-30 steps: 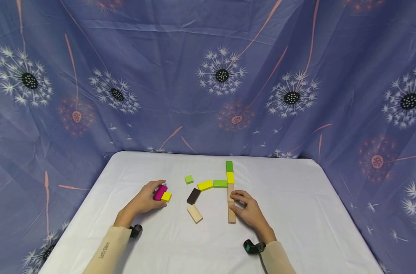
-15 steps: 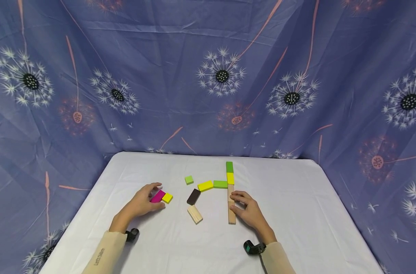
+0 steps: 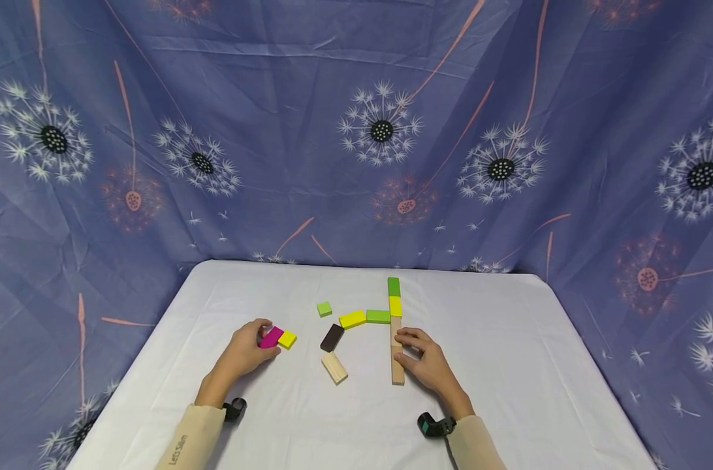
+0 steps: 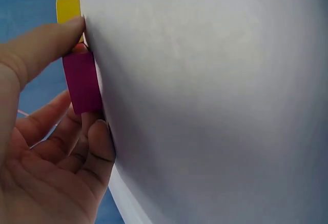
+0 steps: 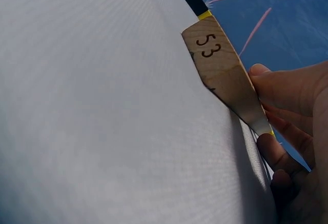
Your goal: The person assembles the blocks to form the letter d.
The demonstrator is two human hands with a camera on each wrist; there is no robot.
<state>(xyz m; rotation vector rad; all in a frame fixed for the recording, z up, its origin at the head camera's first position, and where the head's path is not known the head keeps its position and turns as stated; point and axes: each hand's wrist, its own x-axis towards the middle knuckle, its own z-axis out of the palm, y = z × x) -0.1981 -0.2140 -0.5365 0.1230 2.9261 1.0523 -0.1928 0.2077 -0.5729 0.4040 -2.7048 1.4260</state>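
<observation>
Four blocks are set end to end in a column [image 3: 394,326] reaching toward the table's [image 3: 497,339] far edge, with a curve of blocks [image 3: 333,335] bent leftward from it. The step in hand is judged to be handling the magenta block [image 3: 270,337], which lies toward the table's left edge, just beside a yellow square block [image 3: 286,339]. It is framed between the widely parted thumb and fingers of the left hand [image 3: 245,349]; firm contact cannot be told. The column's right side is touched by the right hand's [image 3: 429,365] parted fingertips, nothing being pinched. If the magenta block is to be moved, a narrower left-hand pinch seems called for, the yellow one being left undisturbed.
</observation>
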